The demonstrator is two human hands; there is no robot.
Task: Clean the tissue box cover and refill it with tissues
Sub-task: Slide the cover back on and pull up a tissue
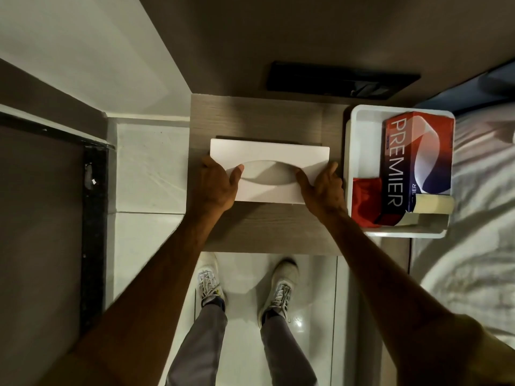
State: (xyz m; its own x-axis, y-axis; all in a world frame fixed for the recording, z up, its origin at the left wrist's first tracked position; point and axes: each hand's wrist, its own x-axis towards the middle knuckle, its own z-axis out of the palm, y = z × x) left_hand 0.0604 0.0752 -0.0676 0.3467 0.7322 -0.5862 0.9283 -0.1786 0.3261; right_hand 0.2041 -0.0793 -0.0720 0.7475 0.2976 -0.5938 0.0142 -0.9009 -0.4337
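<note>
Both hands on the white tissue box cover, at the start of the job.

You have the tissue box cover (pixel 269 174) lying on the wooden counter (pixel 267 229), oval slot facing up and no tissue showing in it. Your left hand (pixel 217 185) grips its left end and your right hand (pixel 323 185) its right end, thumbs on top near the slot and fingers wrapped round the edges. Just beside it on the right, a white tray (pixel 359 151) holds the new tissue box (pixel 415 162), a red cloth (pixel 365 201) and a roll of tape (pixel 433 204). This looks like the lift-off step: the cleaning seems not yet begun. Next, I judge, you raise the cover level and turn it over, then free one hand for the cloth.
</note>
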